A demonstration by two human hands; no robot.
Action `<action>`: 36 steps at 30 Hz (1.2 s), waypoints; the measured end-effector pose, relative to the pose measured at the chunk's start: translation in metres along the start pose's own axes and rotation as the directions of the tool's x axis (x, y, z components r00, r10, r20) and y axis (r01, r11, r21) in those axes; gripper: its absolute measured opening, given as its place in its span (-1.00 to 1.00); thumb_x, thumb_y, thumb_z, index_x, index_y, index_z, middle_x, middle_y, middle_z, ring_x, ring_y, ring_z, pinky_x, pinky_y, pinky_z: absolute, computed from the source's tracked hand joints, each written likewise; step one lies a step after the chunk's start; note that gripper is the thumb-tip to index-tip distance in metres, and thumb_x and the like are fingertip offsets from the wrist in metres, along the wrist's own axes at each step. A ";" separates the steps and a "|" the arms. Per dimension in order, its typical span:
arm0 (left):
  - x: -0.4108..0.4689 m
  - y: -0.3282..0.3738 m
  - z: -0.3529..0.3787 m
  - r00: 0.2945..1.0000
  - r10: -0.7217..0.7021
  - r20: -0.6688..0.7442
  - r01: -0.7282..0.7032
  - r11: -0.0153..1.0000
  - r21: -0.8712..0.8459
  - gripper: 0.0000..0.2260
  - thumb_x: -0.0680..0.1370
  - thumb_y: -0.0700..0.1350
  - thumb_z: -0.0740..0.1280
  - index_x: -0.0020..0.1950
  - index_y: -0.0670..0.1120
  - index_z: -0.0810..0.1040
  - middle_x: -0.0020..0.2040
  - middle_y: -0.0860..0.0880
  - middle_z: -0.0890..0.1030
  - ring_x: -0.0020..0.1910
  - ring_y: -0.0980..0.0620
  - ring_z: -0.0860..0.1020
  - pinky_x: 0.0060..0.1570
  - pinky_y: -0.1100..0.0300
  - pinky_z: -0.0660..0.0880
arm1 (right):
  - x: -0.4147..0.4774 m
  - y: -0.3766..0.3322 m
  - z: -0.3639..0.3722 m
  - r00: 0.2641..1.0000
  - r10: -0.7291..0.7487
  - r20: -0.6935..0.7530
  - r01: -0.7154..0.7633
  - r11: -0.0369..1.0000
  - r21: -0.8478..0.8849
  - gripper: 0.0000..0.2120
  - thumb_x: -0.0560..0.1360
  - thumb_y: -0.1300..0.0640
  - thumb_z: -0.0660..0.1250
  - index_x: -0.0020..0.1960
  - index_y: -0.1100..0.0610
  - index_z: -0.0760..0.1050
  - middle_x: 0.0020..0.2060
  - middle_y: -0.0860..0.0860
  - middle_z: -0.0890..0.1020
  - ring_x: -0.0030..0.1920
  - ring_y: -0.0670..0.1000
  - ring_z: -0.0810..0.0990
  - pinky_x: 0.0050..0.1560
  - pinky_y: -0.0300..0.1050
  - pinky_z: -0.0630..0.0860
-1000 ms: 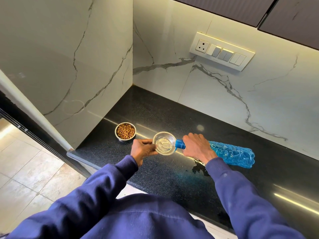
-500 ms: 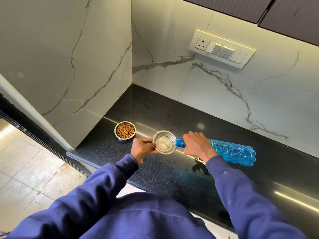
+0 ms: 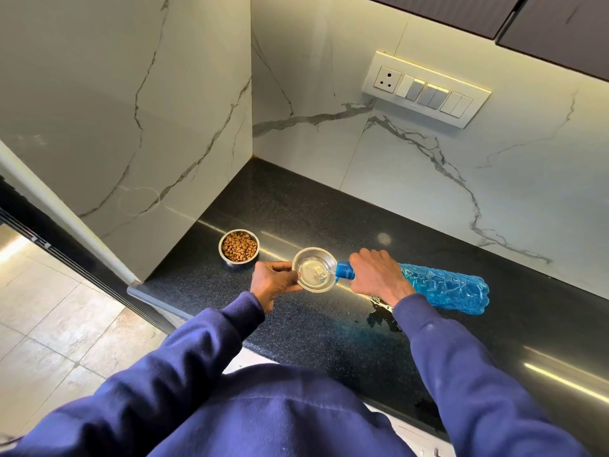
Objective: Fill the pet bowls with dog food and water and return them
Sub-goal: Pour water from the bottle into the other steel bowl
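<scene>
Your left hand (image 3: 275, 281) grips the rim of the steel bowl (image 3: 314, 269) over the black worktop (image 3: 296, 212). Your right hand (image 3: 375, 275) grips the tilted blue bottle (image 3: 441, 286), its mouth at the bowl's right edge. The food bowl (image 3: 239, 247) stands just left.

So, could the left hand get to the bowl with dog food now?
Probably not at once: the left hand is holding the water bowl under the blue bottle. The food bowl stands close, with bare countertop between.
</scene>
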State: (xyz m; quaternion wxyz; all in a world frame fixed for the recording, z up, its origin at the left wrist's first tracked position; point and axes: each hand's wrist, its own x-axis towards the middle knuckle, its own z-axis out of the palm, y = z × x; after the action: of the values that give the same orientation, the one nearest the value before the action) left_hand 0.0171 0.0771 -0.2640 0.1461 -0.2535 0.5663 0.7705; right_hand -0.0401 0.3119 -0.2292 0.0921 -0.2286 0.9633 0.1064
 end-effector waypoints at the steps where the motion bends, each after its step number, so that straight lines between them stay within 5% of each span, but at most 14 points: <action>1: 0.001 0.000 0.000 1.000 -0.001 0.000 0.001 1.000 0.001 -0.78 0.47 -0.47 0.44 0.11 -0.36 0.64 0.04 -0.33 0.70 -0.17 -0.14 0.72 -0.24 0.09 0.72 | 0.000 0.000 0.000 1.000 -0.001 -0.001 0.001 1.000 0.000 -0.66 0.50 -0.03 0.41 0.18 0.13 0.54 -0.04 0.06 0.61 -0.16 0.04 0.50 -0.03 -0.04 0.37; 13: 0.005 -0.003 0.000 1.000 -0.023 0.011 0.023 1.000 0.016 -0.71 0.47 -0.46 0.45 0.20 -0.40 0.61 0.09 -0.33 0.69 -0.07 -0.20 0.72 -0.22 0.08 0.72 | 0.000 -0.001 -0.001 1.000 0.018 -0.012 -0.017 0.999 0.046 -0.70 0.48 -0.01 0.41 0.13 0.14 0.55 -0.14 0.02 0.51 -0.20 0.04 0.46 -0.05 -0.04 0.35; 19: 0.009 -0.005 0.002 1.000 -0.029 0.009 0.029 1.000 0.009 -0.72 0.47 -0.47 0.44 0.18 -0.40 0.62 0.08 -0.34 0.70 -0.13 -0.17 0.72 -0.19 0.05 0.72 | -0.003 0.004 -0.004 0.989 0.125 -0.080 -0.092 0.939 0.332 -0.77 0.46 -0.07 0.45 -0.16 0.05 0.47 -0.32 -0.03 0.54 -0.38 -0.05 0.49 -0.25 -0.12 0.47; 24: 0.010 -0.006 0.006 1.000 -0.029 0.006 0.029 1.000 -0.009 -0.72 0.46 -0.47 0.45 0.17 -0.40 0.61 0.03 -0.32 0.70 -0.21 -0.11 0.73 -0.31 0.15 0.69 | -0.006 0.023 -0.007 0.942 0.281 -0.183 -0.063 0.685 0.726 -0.68 0.53 0.05 0.47 -0.34 0.05 0.47 -0.49 -0.10 0.49 -0.52 -0.12 0.42 -0.42 -0.20 0.39; 28: 0.012 -0.007 0.009 0.999 -0.034 0.005 0.034 0.999 -0.028 -0.73 0.47 -0.47 0.44 0.16 -0.39 0.61 0.05 -0.33 0.69 -0.18 -0.13 0.73 -0.29 0.13 0.70 | -0.015 0.049 -0.011 0.840 0.480 -0.252 -0.011 0.480 0.877 -0.69 0.53 -0.06 0.50 -0.28 0.09 0.57 -0.42 -0.08 0.67 -0.42 -0.18 0.63 -0.33 -0.44 0.46; 36: 0.022 -0.012 0.013 0.997 -0.072 -0.028 0.069 0.994 -0.088 -0.70 0.49 -0.49 0.40 0.22 -0.43 0.56 0.14 -0.38 0.65 -0.09 -0.19 0.70 -0.26 0.05 0.71 | -0.040 0.075 0.012 0.691 0.678 -0.250 0.122 0.232 0.965 -0.69 0.47 -0.08 0.56 -0.17 0.16 0.63 -0.28 -0.01 0.74 -0.19 0.00 0.76 -0.08 -0.15 0.65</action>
State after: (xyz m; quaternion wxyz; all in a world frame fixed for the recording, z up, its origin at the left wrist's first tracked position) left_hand 0.0017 0.0916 -0.2829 0.1532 -0.2912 0.5250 0.7849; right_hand -0.0383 0.3974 -0.2190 -0.1492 0.0455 0.8201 -0.5505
